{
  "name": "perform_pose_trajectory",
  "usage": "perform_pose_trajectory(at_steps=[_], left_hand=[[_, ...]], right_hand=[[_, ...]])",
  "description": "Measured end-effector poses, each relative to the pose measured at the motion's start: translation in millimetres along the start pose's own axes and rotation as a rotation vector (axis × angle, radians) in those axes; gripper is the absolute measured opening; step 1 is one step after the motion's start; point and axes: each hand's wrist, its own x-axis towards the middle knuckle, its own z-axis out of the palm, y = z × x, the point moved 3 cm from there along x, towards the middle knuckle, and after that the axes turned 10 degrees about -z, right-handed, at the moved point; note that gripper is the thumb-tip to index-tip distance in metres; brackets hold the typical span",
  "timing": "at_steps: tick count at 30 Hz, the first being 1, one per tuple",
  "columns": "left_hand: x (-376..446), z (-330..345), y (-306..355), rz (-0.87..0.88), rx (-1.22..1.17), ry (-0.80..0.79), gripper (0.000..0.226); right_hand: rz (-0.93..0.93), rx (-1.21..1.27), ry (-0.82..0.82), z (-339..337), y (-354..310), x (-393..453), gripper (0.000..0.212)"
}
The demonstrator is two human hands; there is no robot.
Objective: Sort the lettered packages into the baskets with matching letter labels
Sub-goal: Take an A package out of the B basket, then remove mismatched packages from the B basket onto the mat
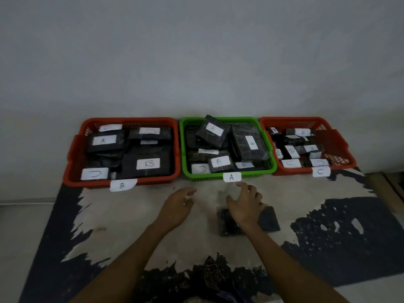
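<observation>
Three baskets stand in a row against the wall. The left red basket (pixel 74 162) is labelled B, the green middle basket (pixel 271 165) A, and the right red basket (pixel 336 147) C. Each holds several dark wrapped packages with white letter labels, mixed A, B and C. My left hand (pixel 179 204) hovers in front of the green basket, fingers loosely curled, holding nothing. My right hand (pixel 246 204) is above a dark package (pixel 228 226) lying on the mat, fingers relaxed and not gripping it. A second dark package (pixel 270 219) lies just right of that hand.
The baskets and packages sit on a worn mat (pixel 131 215) with dark and pale patches on the floor. A plain grey wall rises right behind the baskets. Dark patterned cloth (pixel 214 274) lies near the bottom centre between my forearms.
</observation>
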Motion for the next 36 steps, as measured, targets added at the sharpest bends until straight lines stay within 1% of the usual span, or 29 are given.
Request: perform_pose_trajectory(at_steps=[3, 6, 8, 10, 12, 14, 16, 18, 20, 23, 26, 28, 30, 33, 36], left_hand=[[-1, -46, -7, 0.062, -0.031, 0.188, 0.031], [-3, -95, -16, 0.136, 0.013, 0.363, 0.027], [-3, -124, -28, 0.142, 0.064, 0.436, 0.026], [-1, -149, -43, 0.118, 0.139, 0.474, 0.024], [6, -169, -61, 0.059, 0.204, 0.469, 0.025], [15, -188, -82, -0.041, 0.326, 0.434, 0.028], [24, -206, -104, -0.172, 0.443, 0.382, 0.034], [32, -220, -119, -0.251, 0.460, 0.351, 0.044], [39, -229, -127, -0.247, 0.467, 0.340, 0.051], [49, -237, -134, -0.249, 0.585, 0.321, 0.055], [58, -236, -135, -0.229, 0.651, 0.266, 0.050], [64, -235, -135, -0.247, 0.695, 0.216, 0.047], [68, -236, -136, -0.274, 0.714, 0.182, 0.050], [69, -238, -138, -0.266, 0.615, 0.193, 0.049], [64, -238, -136, -0.233, 0.460, 0.215, 0.037]], right_hand=[[-0.199, 0.043, 0.030, 10, -52, 6, 0.045], [-0.405, 0.129, 0.046, 24, -102, 8, 0.037], [-0.499, 0.167, 0.022, 36, -131, 10, 0.034], [-0.552, 0.216, -0.050, 49, -156, 12, 0.032], [-0.595, 0.245, -0.106, 61, -178, 14, 0.030], [-0.617, 0.233, -0.149, 74, -195, 18, 0.032], [-0.595, 0.177, -0.206, 89, -208, 22, 0.036], [-0.544, 0.075, -0.276, 105, -215, 27, 0.041], [-0.517, -0.042, -0.309, 118, -220, 30, 0.045], [-0.499, -0.114, -0.303, 128, -226, 32, 0.044], [-0.468, -0.150, -0.294, 131, -230, 33, 0.045], [-0.449, -0.185, -0.287, 130, -232, 34, 0.046], [-0.442, -0.205, -0.287, 130, -234, 35, 0.047], [-0.449, -0.197, -0.298, 128, -235, 34, 0.047], [-0.459, -0.202, -0.312, 126, -235, 33, 0.045]])
